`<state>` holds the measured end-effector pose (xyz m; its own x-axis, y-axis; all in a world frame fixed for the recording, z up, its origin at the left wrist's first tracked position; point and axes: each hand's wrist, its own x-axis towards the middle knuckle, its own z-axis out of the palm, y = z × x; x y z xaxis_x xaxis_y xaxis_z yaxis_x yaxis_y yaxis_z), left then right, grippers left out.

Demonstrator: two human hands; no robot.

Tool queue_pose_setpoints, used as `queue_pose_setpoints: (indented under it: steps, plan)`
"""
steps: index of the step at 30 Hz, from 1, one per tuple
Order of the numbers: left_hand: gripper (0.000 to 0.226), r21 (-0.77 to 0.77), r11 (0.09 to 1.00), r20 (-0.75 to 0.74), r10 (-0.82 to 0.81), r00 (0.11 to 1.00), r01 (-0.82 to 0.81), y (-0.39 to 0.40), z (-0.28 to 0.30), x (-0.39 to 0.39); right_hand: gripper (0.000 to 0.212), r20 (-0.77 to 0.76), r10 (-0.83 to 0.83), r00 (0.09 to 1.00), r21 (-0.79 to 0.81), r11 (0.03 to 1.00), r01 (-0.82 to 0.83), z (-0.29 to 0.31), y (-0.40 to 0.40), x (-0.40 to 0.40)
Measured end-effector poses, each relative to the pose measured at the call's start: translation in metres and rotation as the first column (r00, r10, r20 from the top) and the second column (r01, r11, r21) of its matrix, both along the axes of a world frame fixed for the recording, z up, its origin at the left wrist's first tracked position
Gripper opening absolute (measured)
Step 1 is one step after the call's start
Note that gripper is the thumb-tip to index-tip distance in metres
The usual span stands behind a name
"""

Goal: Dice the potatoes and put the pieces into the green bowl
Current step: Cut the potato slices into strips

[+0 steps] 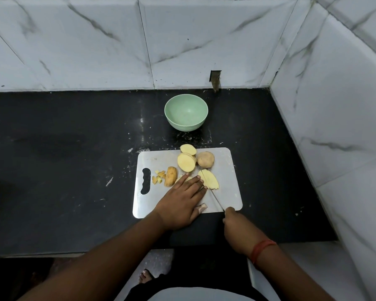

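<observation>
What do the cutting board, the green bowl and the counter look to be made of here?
Cutting board: probably brushed steel, since it is grey with a dull sheen, though grey plastic is possible. Green bowl: matte pastel, no glaze shine, so likely plastic or a fibre composite. Counter: black polished stone, likely granite, with faint reflections and white scuffs.

Bare forearms, no sleeves in view. Left hand [181,199]: no ring, no band; pale strip, maybe plaster, on thumb. Right hand [237,230]: red-orange thread band [262,249] round wrist. Dark garment [204,270] at lap, pale cloth at bottom edge. Bare toes [145,276] below counter, dark sandal strap.
</observation>
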<state>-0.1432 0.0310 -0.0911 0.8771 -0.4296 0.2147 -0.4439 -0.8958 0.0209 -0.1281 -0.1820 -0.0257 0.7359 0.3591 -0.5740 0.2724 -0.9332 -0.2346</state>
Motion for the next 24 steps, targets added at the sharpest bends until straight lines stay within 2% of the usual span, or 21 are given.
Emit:
queue_pose_setpoints:
  steps: [3, 6, 9, 14, 18, 24]
  plan:
    - [0.056, 0.007, 1.000, -0.003, 0.001, 1.000, -0.001, 0.000, -0.001, -0.001, 0.004, -0.004, 0.011, 1.000, 0.018, 1.000, -0.011, -0.001, -0.009, -0.004]
    - [0.055, -0.001, 1.000, 0.007, -0.002, 1.000, 0.002, 0.000, -0.002, -0.002, 0.013, 0.032, -0.053, 0.998, 0.108, 0.993, 0.049, 0.004, -0.012, -0.007]
    - [0.053, -0.053, 0.999, 0.024, 0.006, 1.000, -0.004, 0.000, 0.001, -0.003, 0.011, 0.076, -0.096, 0.992, 0.161, 0.983, 0.083, 0.015, -0.004, -0.001]
    - [0.054, -0.088, 0.994, 0.010, 0.060, 0.998, -0.059, -0.001, 0.002, -0.005, 0.006, 0.047, -0.075, 0.996, 0.145, 0.987, 0.068, 0.023, 0.021, 0.021]
    - [0.055, -0.081, 0.994, -0.026, 0.076, 0.997, -0.078, 0.000, 0.001, -0.004, 0.025, 0.049, -0.037, 0.998, 0.099, 0.995, 0.032, 0.021, 0.037, 0.029]
    - [0.054, -0.086, 0.993, -0.011, 0.079, 0.997, -0.079, 0.000, 0.002, -0.003, 0.035, 0.041, -0.028, 0.999, 0.022, 0.999, 0.027, 0.019, 0.047, 0.033]
